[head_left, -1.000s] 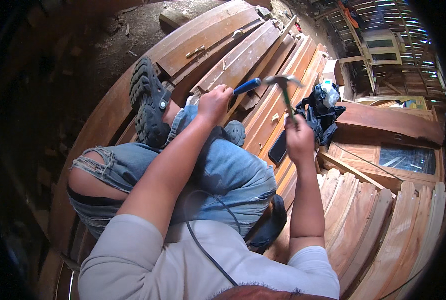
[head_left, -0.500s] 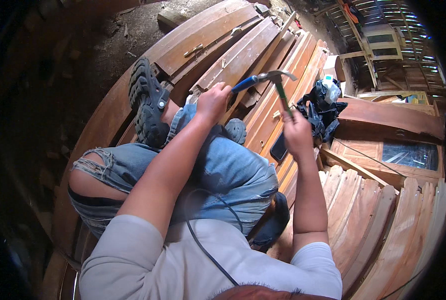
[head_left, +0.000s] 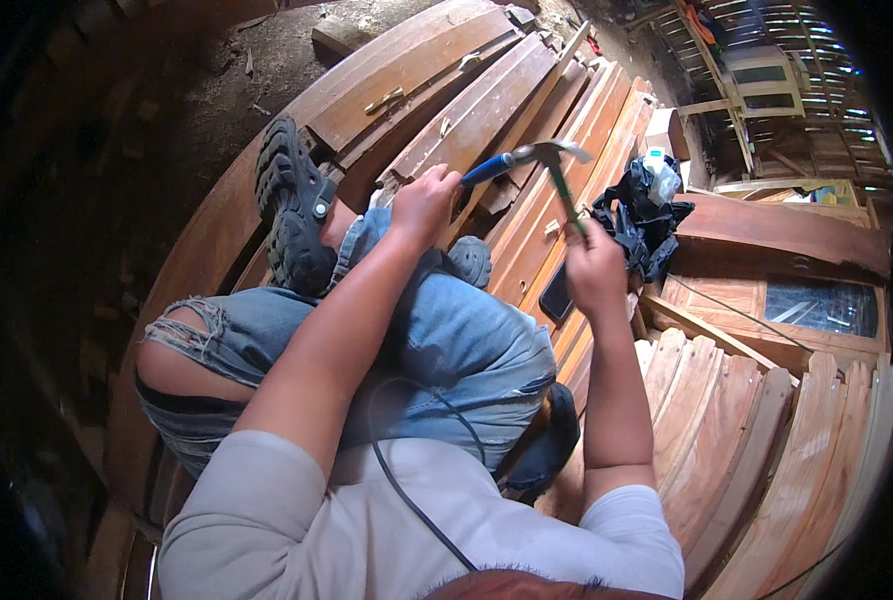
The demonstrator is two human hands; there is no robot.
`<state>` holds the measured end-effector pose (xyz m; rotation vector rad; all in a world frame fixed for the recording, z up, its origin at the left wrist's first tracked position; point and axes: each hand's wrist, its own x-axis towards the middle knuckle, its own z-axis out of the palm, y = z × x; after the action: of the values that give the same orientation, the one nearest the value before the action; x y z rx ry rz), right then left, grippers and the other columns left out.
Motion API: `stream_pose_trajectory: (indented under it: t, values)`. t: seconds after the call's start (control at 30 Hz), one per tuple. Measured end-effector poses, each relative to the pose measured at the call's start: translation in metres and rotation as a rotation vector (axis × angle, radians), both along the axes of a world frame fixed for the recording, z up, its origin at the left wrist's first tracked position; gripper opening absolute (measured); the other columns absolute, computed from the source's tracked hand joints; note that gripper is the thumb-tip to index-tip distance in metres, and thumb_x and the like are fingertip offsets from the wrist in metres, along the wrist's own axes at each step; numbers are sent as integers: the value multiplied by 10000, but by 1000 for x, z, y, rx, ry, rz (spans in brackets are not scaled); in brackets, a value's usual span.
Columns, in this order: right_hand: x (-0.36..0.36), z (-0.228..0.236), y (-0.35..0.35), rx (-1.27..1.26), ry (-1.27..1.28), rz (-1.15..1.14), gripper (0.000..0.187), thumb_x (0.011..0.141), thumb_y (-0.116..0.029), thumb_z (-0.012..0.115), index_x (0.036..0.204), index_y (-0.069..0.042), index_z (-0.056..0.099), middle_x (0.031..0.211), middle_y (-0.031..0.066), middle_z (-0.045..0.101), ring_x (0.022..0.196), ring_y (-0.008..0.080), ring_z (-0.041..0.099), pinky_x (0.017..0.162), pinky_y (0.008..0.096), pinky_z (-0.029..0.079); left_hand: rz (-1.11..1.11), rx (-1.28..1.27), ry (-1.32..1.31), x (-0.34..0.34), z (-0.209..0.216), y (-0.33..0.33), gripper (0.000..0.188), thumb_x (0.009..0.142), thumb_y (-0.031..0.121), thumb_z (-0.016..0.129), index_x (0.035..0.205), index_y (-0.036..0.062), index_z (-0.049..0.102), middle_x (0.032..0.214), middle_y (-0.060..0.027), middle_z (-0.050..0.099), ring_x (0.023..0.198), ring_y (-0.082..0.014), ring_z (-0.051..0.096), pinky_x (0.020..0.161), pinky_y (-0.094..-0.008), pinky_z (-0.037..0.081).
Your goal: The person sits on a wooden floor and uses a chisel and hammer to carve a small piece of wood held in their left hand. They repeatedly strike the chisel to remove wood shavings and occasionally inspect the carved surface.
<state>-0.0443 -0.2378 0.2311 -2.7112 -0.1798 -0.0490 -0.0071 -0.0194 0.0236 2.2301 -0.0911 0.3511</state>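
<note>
Closed around a blue-handled chisel (head_left: 488,171) is my left hand (head_left: 426,208), above my lower leg. The chisel's handle slants up to the right, and its blade end is hidden behind the hand. My right hand (head_left: 595,268) grips the green handle of a claw hammer (head_left: 559,178). The dark metal hammer head is at the butt end of the chisel handle and seems to touch it. Beneath my left hand lie long brown boards (head_left: 467,115).
Beside my right hand sit a black plastic bag (head_left: 645,225) and a white bottle (head_left: 657,160). A phone (head_left: 557,293) lies on the boards. Several pale shaped planks (head_left: 712,400) are at the right, near a framed glass panel (head_left: 822,308). A dark cable (head_left: 417,505) crosses my shirt.
The hammer head has shifted very slightly to the left with my right hand. My left hand and the chisel are nearly still.
</note>
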Motion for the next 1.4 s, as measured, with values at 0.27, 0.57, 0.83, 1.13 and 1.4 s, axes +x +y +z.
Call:
stream_pose_trajectory:
  t: [0.27, 0.57, 0.83, 1.13, 1.4]
  values:
    - [-13, 22, 34, -142, 16, -64, 449, 1115, -470, 552, 959, -50, 582, 731, 207, 643, 696, 416, 651, 659, 497, 489, 36, -26, -59, -2, 1, -2, 85, 1001, 214, 641, 1026, 133, 648, 1019, -108, 675, 930, -341, 735, 712, -477, 610]
    - [3, 9, 12, 491, -5, -183, 463, 1127, -429, 564, 1055, 17, 667, 718, 55, 609, 665, 199, 602, 635, 436, 483, 56, -20, -115, 7, 5, 2, 78, 1005, 200, 637, 1050, 140, 658, 1022, -120, 672, 923, -352, 735, 717, -489, 609]
    - [-2, 12, 20, 585, 175, -163, 427, 1134, -398, 556, 884, -55, 601, 655, 12, 555, 599, 109, 575, 531, 318, 434, 28, -28, -59, 7, -5, 2, 119, 1014, 215, 632, 1081, 134, 688, 1137, -113, 723, 956, -366, 745, 753, -487, 614]
    - [65, -95, 80, 786, -212, -211, 512, 792, -420, 975, 977, -17, 717, 859, 45, 738, 735, 139, 679, 682, 347, 562, -153, 17, 87, 9, 17, 12, 187, 926, 202, 734, 1105, 150, 731, 1255, -78, 742, 1020, -355, 746, 846, -477, 605]
    - [75, -146, 59, 910, 28, -134, 370, 868, -317, 831, 932, 13, 674, 833, 162, 743, 745, 234, 719, 708, 409, 569, -238, -52, 198, 15, 28, 17, 221, 918, 145, 757, 1136, 114, 777, 1174, -129, 782, 1071, -352, 748, 904, -435, 593]
